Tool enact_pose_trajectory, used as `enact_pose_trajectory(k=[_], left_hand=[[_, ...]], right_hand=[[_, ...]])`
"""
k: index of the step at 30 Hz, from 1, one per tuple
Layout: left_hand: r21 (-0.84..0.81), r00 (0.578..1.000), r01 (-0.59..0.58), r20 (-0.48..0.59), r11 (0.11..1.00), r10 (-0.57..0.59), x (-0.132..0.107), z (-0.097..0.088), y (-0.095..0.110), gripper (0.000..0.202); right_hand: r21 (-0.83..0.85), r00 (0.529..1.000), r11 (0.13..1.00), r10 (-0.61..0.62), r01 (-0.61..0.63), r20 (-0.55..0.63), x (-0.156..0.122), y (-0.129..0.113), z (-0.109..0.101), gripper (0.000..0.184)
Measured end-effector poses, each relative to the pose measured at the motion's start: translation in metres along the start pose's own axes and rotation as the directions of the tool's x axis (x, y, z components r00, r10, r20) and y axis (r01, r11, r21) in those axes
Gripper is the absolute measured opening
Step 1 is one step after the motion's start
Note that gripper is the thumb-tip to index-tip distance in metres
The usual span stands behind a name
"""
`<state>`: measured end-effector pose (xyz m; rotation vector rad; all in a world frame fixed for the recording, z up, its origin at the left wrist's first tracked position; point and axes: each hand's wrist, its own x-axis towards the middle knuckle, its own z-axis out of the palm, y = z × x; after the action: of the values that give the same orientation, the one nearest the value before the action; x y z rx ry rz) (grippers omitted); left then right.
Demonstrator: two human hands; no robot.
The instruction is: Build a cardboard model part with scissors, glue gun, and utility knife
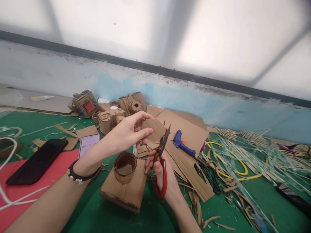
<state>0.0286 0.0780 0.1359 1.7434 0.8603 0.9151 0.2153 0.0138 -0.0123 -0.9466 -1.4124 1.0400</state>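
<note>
Between the thumb and fingers of my left hand (pixel 136 129) is a small piece of cardboard (pixel 155 127) with angled corners. My right hand (pixel 161 174) grips a pair of red-handled scissors (pixel 164 181), its blades pointing up and partly apart beside the cardboard's right edge. Whether the blades touch the cardboard I cannot tell. Below my hands a cardboard box (pixel 123 197) rests on the green table, with a round cardboard tube (pixel 125 168) standing on its top. The fingertips of my right hand are close to the box's right edge.
Cardboard camera models (pixel 108 119) stand at the back left. A blue glue gun (pixel 182 144) lies on cardboard sheets (pixel 187 126). At left are a black phone (pixel 36 161) and a lit phone (pixel 88 144). Sticks, yellow cable (pixel 239 161) and scraps cover the right side.
</note>
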Motion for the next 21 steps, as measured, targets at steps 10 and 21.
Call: enact_pose_trajectory(k=[10,21], left_hand=[[0.017,1.000,-0.018,0.020,1.000,0.018,0.000,0.011,-0.003,0.030],[0.063,0.999,-0.036,0.013,0.997,0.035,-0.002,0.009,-0.003,0.049]], right_hand=[[-0.008,0.987,0.999,0.032,-0.034,-0.159,0.003,-0.006,0.004,0.057],[-0.253,0.955,0.955,0.080,-0.155,-0.285,-0.001,-0.004,-0.002,0.053]])
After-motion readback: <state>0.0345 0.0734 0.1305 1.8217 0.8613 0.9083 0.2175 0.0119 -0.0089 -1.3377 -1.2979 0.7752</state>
